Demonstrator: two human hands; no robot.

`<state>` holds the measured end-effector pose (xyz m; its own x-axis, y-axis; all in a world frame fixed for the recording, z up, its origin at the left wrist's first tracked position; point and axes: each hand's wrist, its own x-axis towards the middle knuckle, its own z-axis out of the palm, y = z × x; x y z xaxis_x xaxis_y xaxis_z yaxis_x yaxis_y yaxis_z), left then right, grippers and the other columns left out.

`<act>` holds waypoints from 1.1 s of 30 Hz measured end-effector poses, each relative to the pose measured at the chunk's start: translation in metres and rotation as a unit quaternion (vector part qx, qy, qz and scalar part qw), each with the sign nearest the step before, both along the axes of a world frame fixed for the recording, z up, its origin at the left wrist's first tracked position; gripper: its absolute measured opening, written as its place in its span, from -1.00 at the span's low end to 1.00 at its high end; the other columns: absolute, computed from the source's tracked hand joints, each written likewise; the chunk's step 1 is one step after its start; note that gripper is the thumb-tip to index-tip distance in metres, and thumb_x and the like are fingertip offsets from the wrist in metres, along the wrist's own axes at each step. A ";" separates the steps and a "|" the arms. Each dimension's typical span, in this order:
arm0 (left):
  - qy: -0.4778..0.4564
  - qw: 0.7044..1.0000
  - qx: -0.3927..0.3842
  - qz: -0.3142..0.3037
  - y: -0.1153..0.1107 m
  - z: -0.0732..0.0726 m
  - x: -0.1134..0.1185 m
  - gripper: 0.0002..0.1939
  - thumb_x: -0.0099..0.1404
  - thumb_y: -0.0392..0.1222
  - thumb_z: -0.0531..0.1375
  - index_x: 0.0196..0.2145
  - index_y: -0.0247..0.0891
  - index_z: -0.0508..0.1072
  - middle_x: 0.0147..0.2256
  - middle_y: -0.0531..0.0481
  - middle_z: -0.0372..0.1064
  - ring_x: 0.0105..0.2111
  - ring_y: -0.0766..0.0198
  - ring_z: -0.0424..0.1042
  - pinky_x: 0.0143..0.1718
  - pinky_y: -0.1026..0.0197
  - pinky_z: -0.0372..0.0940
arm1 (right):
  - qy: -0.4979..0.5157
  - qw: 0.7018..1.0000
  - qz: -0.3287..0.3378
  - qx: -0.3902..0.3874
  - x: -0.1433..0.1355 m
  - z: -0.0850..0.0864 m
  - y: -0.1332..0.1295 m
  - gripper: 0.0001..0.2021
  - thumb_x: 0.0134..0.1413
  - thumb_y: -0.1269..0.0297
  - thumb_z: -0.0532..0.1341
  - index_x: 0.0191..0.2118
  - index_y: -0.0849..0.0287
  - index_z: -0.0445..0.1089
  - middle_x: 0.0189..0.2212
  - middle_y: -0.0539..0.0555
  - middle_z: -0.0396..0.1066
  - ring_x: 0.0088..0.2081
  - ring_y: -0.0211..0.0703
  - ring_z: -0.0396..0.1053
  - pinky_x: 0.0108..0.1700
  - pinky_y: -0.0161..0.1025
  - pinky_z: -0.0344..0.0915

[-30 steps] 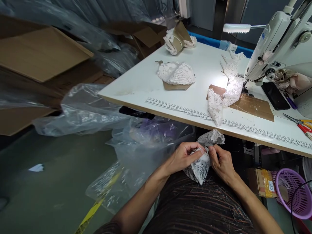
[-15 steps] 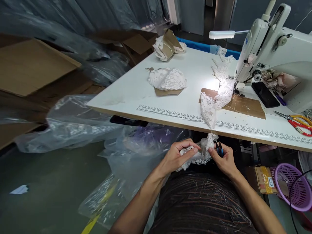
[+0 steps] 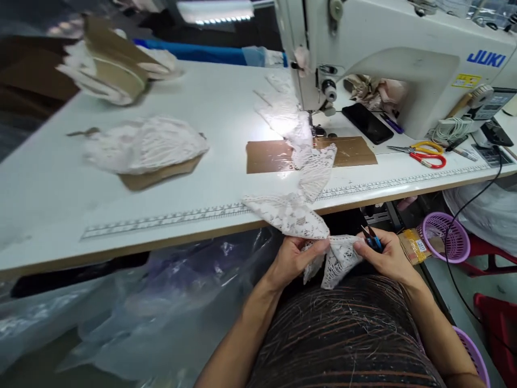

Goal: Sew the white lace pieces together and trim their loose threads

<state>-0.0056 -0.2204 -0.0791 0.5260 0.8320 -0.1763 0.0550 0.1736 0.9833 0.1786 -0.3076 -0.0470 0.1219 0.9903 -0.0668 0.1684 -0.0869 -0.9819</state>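
White lace pieces (image 3: 294, 215) run in a chain from under the sewing machine's presser foot, across the table and over its front edge. At that edge my left hand (image 3: 290, 262) pinches the lace where two pieces meet. My right hand (image 3: 385, 254) grips small blue-handled thread snips (image 3: 373, 241), blades pointing up and away from me. Its thumb and fingers also hold the right end of the hanging lace piece (image 3: 343, 257), which is stretched between both hands. Part of the lace is hidden behind my left fingers.
The white sewing machine (image 3: 404, 32) stands at the back right, with brown card (image 3: 347, 151) under its needle. A phone (image 3: 367, 123) and red-and-yellow scissors (image 3: 428, 153) lie beside it. Stacked lace cups (image 3: 149, 145) and a bundle (image 3: 117, 75) are on the left.
My view has swung right and closer to the machine. The lace, bunched between my hands before, is now spread out, and another piece lies flat across the table edge.
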 end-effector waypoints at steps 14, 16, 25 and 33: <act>0.027 0.999 -0.002 0.034 -0.003 -0.008 -0.003 -0.55 -0.03 0.16 0.42 -0.43 -0.34 0.57 -0.44 -0.07 0.54 -0.45 0.24 0.45 -0.36 0.25 0.39 | 0.161 0.984 -0.015 -0.071 0.002 -0.022 0.005 -0.70 -0.05 0.05 0.22 -0.52 0.21 0.39 -0.62 -0.10 0.13 -0.59 -0.40 -0.11 -0.56 -0.34 -0.16; 0.032 0.999 0.005 0.031 -0.003 -0.008 -0.003 -0.56 -0.01 0.14 0.41 -0.44 -0.34 0.57 -0.45 -0.07 0.54 -0.45 0.23 0.45 -0.37 0.25 0.39 | 0.169 0.983 -0.012 -0.075 0.002 -0.024 0.004 -0.70 -0.05 0.06 0.21 -0.49 0.22 0.44 -0.60 -0.08 0.19 -0.60 -0.41 -0.11 -0.57 -0.34 -0.17; 0.090 0.995 0.041 0.022 -0.004 -0.007 -0.004 -0.58 -0.03 0.13 0.40 -0.42 -0.33 0.61 -0.41 -0.09 0.57 -0.38 0.15 0.50 -0.29 0.20 0.41 | 0.069 0.997 -0.011 -0.036 0.006 -0.026 0.011 -0.63 0.06 0.00 0.20 -0.24 0.22 0.53 -0.54 -0.07 0.23 -0.56 -0.34 0.03 -0.52 -0.33 -0.03; 0.076 0.994 0.081 0.004 -0.012 0.007 -0.018 -0.69 0.12 0.03 0.30 -0.40 -0.30 0.60 -0.35 -0.11 0.57 -0.32 0.15 0.49 -0.19 0.17 0.40 | -0.034 0.996 0.070 0.050 -0.009 -0.019 0.027 -0.39 0.29 -0.25 -0.08 -0.47 0.16 0.35 -0.44 0.06 0.39 -0.47 -0.24 0.22 -0.41 -0.28 0.15</act>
